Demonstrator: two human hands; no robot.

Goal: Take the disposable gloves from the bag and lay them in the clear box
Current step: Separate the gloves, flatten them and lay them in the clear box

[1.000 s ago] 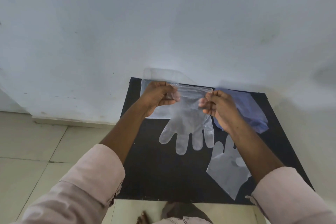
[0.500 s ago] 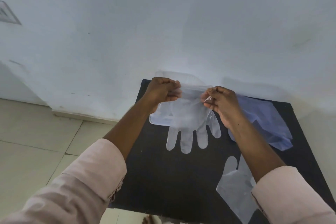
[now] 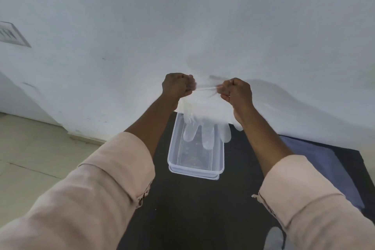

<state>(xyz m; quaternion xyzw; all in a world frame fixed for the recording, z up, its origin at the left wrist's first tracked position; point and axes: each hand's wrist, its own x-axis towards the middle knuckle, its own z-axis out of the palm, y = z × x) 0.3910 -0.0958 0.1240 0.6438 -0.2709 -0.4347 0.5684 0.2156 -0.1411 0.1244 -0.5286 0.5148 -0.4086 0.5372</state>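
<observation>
Both fists grip the cuff of one glove point(image 3: 205, 119), left hand point(image 3: 177, 85) and right hand point(image 3: 236, 91) stretching it taut, its fingers dangling below them over the clear box point(image 3: 196, 166) on the desk point(image 3: 192, 209). Next, I judge, lower and release it inside

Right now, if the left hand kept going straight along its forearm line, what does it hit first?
Likely the wall. The left hand, pinching the glove cuff, points up and away over the box toward it. The gap is unclear from this view.
</observation>
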